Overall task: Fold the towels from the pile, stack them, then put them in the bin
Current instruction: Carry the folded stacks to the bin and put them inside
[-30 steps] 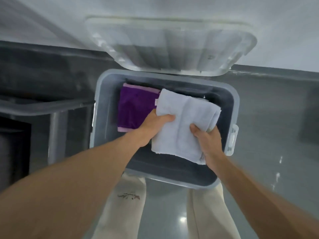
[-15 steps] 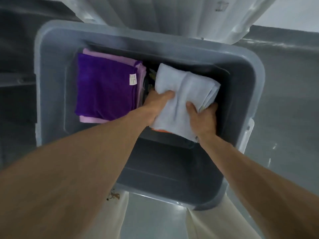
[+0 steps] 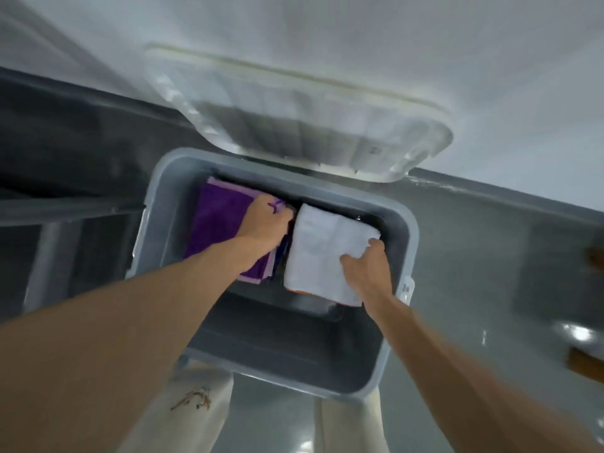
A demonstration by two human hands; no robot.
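Nearest to us: cream trousers [image 3: 196,403] at the bottom edge, small brown mark on the left leg, glossy grey floor [image 3: 271,420] between the legs. Both bare forearms reach forward and down into the grey bin [image 3: 277,341], which sits on the floor just in front of the legs. Its near half shows bare bottom, and there's a white latch [image 3: 407,289] on its right wall. Right hand [image 3: 369,268] grasps the white towel [image 3: 322,250]: thumb flat on top, fingers curled round the towel's right edge. That towel is folded and lies inside the bin, far right part, close to the right wall. We see an orange edge [image 3: 299,291] poking out under its near left corner, can't tell what it belongs to. Left hand [image 3: 266,223] sits on the right edge of the purple towel [image 3: 215,223], knuckles up, fingers curled down into the dark gap between the two towels; we can't tell whether it grips or only presses. Purple towel is folded, far left part of the bin, on top of a lilac towel [image 3: 250,278] whose border shows at the near and far edges. Behind the bin a clear lid [image 3: 310,125] leans on the white wall [image 3: 327,27], lower edge just over the bin's far rim
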